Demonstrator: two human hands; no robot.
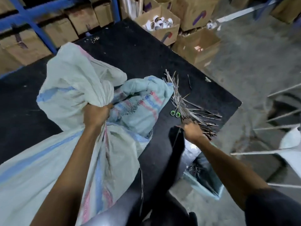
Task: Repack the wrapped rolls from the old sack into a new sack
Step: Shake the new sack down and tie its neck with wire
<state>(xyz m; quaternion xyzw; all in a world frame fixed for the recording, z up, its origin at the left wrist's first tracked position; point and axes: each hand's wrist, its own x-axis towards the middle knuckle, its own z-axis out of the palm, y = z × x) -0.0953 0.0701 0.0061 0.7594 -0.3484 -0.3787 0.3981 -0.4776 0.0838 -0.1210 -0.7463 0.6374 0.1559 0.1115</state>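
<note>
While fingers of our left hand (pixel 96 115) clamp the neck of the sack (pixel 68 82), bulging beyond them on the desk (pixel 138 51), those of our right hand (pixel 192 130) pinch ties (pixel 197 112) beside scissors (pixel 175 114).

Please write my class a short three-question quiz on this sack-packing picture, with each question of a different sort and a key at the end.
1. True or false: the left hand grips the gathered neck of the pale sack.
2. Multiple choice: what lies right beside the bundle of strips on the black table? A. green-handled scissors B. a hammer C. a paintbrush
3. Short answer: which hand reaches into the bundle of strips?

Key: 1 true. 2 A. 3 the right hand.
</note>
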